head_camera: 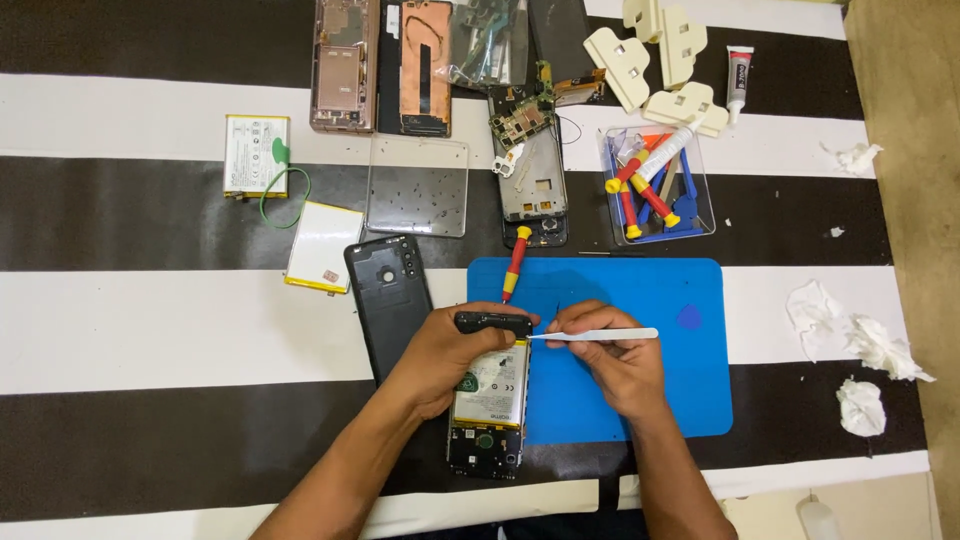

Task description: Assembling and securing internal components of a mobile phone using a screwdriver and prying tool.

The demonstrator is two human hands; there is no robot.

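I see the opened phone lying face down on the worktop, half on the left edge of the blue mat, battery showing; left hand wrapped over its upper left side, fingers curled on the black top edge, so closed on the phone; right hand just right of it, pinched shut on white tweezers whose tip points left and meets the phone's upper right edge; red-and-yellow screwdriver lies just above the left hand on the mat; black back cover touching the left wrist's side; clear tool tray well apart up top; crumpled tissues far right.
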